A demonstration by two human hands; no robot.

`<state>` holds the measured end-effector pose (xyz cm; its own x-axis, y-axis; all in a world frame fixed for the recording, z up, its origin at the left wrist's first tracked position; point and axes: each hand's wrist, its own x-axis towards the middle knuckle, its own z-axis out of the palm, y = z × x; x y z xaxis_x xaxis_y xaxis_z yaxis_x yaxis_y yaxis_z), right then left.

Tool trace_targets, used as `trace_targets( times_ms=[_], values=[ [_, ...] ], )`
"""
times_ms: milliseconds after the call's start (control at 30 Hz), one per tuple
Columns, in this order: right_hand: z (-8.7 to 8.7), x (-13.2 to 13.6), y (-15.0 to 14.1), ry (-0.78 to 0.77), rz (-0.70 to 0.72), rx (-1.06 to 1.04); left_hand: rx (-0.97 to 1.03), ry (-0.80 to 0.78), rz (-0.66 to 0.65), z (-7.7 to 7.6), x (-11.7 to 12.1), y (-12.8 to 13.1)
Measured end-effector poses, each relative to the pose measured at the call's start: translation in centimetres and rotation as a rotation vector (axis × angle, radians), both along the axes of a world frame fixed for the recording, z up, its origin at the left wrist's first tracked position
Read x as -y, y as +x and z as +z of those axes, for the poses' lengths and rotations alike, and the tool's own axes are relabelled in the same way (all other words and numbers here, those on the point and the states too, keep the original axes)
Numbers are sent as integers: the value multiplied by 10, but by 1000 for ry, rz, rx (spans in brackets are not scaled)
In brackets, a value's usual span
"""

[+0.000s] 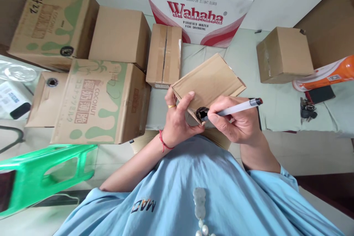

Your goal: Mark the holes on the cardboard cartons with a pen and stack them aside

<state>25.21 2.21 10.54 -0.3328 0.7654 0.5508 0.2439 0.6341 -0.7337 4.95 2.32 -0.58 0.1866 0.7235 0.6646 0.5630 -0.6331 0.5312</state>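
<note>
A small brown cardboard box [210, 77] is tilted in front of my body, with a dark round patch [202, 113] near its lower corner. My left hand [179, 116] grips the box along its left side, thumb on the upper face and fingers around the edge. In my right hand [235, 120] is a pen [240, 107] with a pale barrel and a dark red-tipped end. Its point lies at the dark patch; whether it touches the cardboard or a hole there, I cannot tell.
Coconut cartons [94, 103] and plain boxes stand at left, by a green stool [49, 177]. Behind is a Wahaha water carton [199, 11]. To the right are another box [284, 55], an orange-and-white bottle [326, 73] and keys [308, 110].
</note>
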Motion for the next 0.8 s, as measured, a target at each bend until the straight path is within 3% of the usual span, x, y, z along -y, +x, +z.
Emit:
trace_targets(
  times_ms=[167,367,800],
  values=[
    [-3,2,-1,-35,-77,-11,43,-12,-32,1,0,1],
    [-3,2,-1,-16,-46,-3,16,-9,-17,0,1,0],
    [-9,6,-1,-92,-150,-36,14,-5,-33,1,1,0]
  ],
)
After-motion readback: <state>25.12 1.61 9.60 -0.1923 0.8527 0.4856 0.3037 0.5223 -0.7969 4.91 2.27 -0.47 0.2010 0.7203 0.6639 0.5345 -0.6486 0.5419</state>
